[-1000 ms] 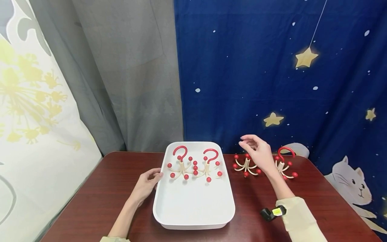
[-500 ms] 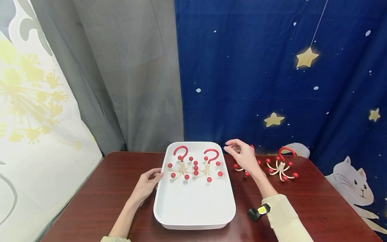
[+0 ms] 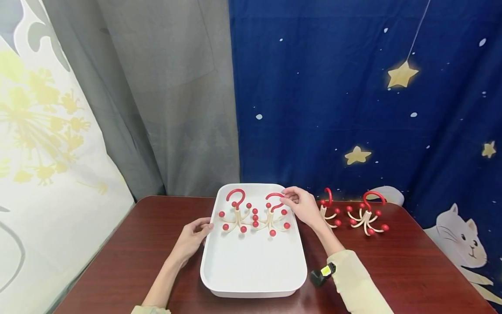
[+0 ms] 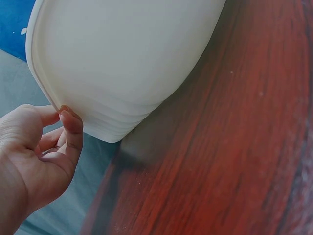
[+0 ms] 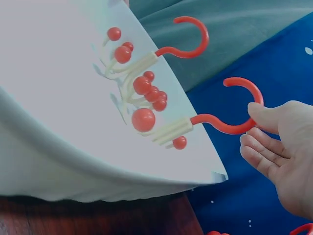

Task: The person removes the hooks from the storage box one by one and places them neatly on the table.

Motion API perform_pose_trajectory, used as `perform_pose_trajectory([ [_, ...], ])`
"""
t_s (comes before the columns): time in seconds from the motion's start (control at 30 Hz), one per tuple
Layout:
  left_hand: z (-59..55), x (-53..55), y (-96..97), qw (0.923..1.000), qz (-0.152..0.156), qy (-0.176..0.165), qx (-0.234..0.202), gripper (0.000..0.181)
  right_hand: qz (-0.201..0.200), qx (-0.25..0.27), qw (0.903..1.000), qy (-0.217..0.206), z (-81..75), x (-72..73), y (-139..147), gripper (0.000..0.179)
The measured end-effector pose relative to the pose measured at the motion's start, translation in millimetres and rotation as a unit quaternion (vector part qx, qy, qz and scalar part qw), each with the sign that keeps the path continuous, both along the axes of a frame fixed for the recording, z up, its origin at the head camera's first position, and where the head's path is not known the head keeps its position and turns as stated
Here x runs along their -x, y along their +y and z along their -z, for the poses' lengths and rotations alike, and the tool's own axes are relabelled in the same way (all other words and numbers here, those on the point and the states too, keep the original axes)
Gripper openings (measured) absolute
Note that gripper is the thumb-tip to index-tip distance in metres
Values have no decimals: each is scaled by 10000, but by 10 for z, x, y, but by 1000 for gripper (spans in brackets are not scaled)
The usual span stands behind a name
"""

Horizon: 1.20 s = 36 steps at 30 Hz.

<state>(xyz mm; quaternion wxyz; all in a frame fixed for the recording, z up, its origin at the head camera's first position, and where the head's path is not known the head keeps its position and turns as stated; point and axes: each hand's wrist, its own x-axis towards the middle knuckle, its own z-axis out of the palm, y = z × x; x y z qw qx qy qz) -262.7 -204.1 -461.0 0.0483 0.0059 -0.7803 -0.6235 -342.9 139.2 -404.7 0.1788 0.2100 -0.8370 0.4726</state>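
Note:
In the head view a white tray (image 3: 252, 261) stands on the table, holding two multi-arm hook hangers upright side by side at its far half. Each has cream arms tipped with red balls and a red hook on top. My right hand (image 3: 305, 209) pinches the red hook of the right hanger (image 3: 270, 217) between thumb and fingers, as the right wrist view shows at the hook (image 5: 259, 105). The left hanger (image 3: 237, 217) stands untouched beside it. My left hand (image 3: 189, 240) pinches the tray's left rim; the left wrist view shows thumb and forefinger at that rim (image 4: 49, 93).
Two more such hangers stand on the dark red table (image 3: 129, 257) to the right: a nearer one (image 3: 323, 212), partly covered by my right hand, and a farther one (image 3: 366, 216). Grey and starry blue curtains (image 3: 298, 109) hang close behind the table's back edge.
My right hand has moved left from over the hangers on the table to the right hanger's hook in the tray and taken hold of it. My left hand stays at the rim.

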Motion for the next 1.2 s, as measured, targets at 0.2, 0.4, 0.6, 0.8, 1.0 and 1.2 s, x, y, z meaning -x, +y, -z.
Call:
perform_pose_trajectory([
  [0.2, -17, -20, 6, 10000, -3, 12, -57, 36, 106, -273, 9996, 64, 65, 20, -53, 15],
  [0.4, -11, -12, 4, 9999, 32, 41, -96, 37, 152, -308, 9994, -68, 43, 0, -56, 16],
  [0.6, 7, 3, -2, 10000, 21, 27, -80, 37, 166, -212, 9996, 41, 33, -27, -65, 14],
  [0.8, 23, -3, -9, 10000, 1, 87, -18, 37, 220, -96, 9993, 298, -10, -45, -74, 13],
  [1.0, 17, -8, -5, 10000, 14, 59, -31, 37, 370, -48, 9986, 374, -96, -61, -56, 14],
  [1.2, 21, -4, -7, 10000, 35, 67, -48, 37, 373, 26, 9974, 616, -188, -94, -14, 15],
])
